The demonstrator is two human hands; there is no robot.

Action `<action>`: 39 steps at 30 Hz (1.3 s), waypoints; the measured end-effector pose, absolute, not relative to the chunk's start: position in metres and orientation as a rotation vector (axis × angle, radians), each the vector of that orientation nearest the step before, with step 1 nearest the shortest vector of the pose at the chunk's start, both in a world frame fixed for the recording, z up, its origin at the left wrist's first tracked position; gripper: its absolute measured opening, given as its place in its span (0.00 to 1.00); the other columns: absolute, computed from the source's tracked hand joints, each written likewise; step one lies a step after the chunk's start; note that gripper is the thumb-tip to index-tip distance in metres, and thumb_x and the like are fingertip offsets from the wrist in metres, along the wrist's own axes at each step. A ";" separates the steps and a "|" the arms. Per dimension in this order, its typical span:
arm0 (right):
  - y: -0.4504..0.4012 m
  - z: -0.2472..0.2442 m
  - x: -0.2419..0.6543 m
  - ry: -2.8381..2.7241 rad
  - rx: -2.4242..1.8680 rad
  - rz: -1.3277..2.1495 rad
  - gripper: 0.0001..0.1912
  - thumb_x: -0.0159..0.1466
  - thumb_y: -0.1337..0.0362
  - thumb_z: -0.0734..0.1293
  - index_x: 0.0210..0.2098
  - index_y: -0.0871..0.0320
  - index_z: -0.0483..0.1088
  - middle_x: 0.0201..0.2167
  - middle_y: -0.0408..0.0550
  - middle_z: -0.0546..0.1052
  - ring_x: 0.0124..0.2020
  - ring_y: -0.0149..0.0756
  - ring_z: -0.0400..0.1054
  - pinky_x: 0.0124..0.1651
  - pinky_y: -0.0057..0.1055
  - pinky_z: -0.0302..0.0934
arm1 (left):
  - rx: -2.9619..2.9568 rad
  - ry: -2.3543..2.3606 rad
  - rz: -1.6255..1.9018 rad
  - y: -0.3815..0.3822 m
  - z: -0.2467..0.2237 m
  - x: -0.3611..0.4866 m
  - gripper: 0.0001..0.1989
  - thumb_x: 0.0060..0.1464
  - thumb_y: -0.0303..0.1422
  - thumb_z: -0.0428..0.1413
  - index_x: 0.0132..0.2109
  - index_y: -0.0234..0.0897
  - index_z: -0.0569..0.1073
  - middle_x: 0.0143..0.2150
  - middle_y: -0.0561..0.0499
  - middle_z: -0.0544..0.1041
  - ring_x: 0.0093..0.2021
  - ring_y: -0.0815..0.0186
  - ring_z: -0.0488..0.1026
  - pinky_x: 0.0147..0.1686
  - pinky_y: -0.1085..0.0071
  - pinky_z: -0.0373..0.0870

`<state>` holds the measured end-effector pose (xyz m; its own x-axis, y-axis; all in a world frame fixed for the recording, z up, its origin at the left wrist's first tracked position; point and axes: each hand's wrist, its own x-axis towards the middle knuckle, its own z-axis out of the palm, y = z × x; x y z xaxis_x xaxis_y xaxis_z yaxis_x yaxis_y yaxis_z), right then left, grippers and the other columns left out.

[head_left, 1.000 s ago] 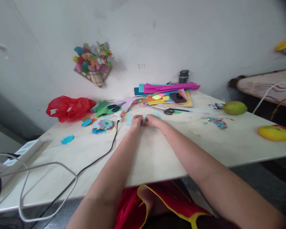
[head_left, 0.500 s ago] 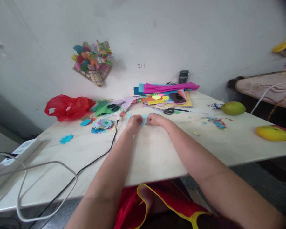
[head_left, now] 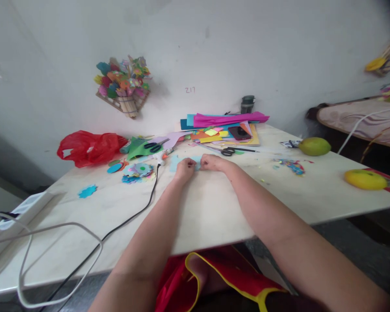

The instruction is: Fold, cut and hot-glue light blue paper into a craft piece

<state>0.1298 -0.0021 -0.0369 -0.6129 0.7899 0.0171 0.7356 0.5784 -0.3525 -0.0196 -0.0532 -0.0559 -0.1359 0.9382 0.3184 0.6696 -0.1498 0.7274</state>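
Note:
A light blue sheet [head_left: 174,163] lies flat on the table, partly covered by both hands. My left hand [head_left: 185,169] rests over its left part, fingers curled and pinched together. Just to the right, my right hand [head_left: 211,162] is closed at the sheet's right side. The fingertips face each other with a narrow gap of blue between them. What either pinch holds is too small to make out. Left of my left hand lies a white tool with an orange part and a black cord, like a glue gun [head_left: 160,158].
Scissors [head_left: 228,151] lie behind my right hand, and a second pair [head_left: 154,147] sits on green sheet material. Stacked flower cutouts [head_left: 137,171], a red plastic bag [head_left: 91,148] and a black cord [head_left: 133,215] are left. A phone [head_left: 239,133] lies behind; two mangoes [head_left: 314,146] sit right.
My left hand's fingers have curled in more tightly over the sheet. My right hand stays nearly in place. The whole view has shifted slightly.

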 end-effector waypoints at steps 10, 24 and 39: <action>0.005 -0.043 0.130 -2.666 -1.196 0.418 0.08 0.54 0.61 0.65 0.29 0.60 0.73 0.27 0.42 0.74 0.29 0.28 0.64 0.31 0.20 0.53 | 2.254 1.880 0.840 -0.055 -0.058 -0.028 0.07 0.47 0.34 0.55 0.32 0.35 0.75 0.35 0.46 0.74 0.40 0.61 0.68 0.44 0.67 0.63; 0.004 -0.032 0.144 -2.725 -1.146 0.569 0.08 0.53 0.67 0.66 0.33 0.60 0.74 0.32 0.45 0.76 0.31 0.30 0.67 0.33 0.21 0.56 | 2.260 2.066 0.622 -0.056 -0.057 -0.028 0.09 0.50 0.38 0.52 0.34 0.39 0.74 0.47 0.50 0.71 0.49 0.60 0.63 0.49 0.65 0.60; -0.001 -0.026 0.144 -2.732 -1.388 0.487 0.13 0.56 0.59 0.64 0.36 0.60 0.73 0.31 0.46 0.75 0.28 0.29 0.65 0.28 0.22 0.53 | 2.193 2.162 0.638 -0.053 -0.060 -0.024 0.15 0.48 0.46 0.52 0.32 0.40 0.74 0.45 0.49 0.70 0.47 0.59 0.64 0.46 0.65 0.60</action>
<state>0.1440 -0.0008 -0.0262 -0.5989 0.7937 -0.1061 0.7815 0.5504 -0.2939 -0.0241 -0.0531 -0.0596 -0.0278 0.9581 0.2852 0.9595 -0.0545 0.2766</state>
